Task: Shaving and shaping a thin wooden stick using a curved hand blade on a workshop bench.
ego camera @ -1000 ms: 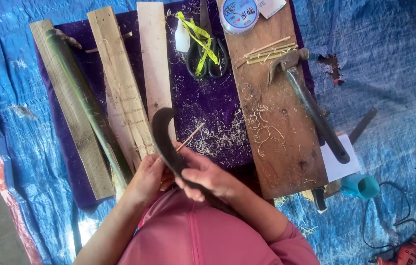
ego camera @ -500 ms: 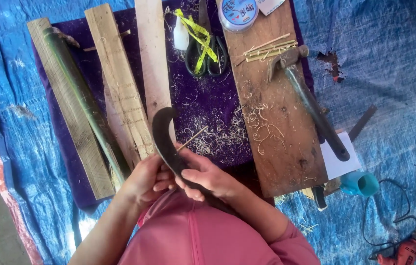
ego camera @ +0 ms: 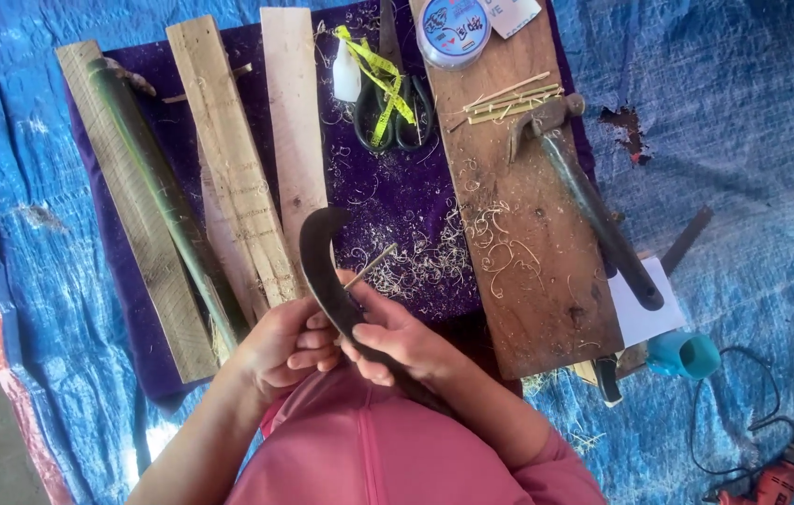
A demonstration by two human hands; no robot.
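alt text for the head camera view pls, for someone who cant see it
Seen from above, a person's right hand grips a dark curved blade while the left hand holds a thin bamboo sliver against it. Ahead, on a purple cloth over a blue tarp, lie wooden planks, a green bamboo pole, scissors, a hammer and shavings.

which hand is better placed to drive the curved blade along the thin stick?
Right, probably. The right hand already grips the curved blade low on its dark body, so it can steer it. The left hand sits by the thin stick, seemingly pinching its near end.
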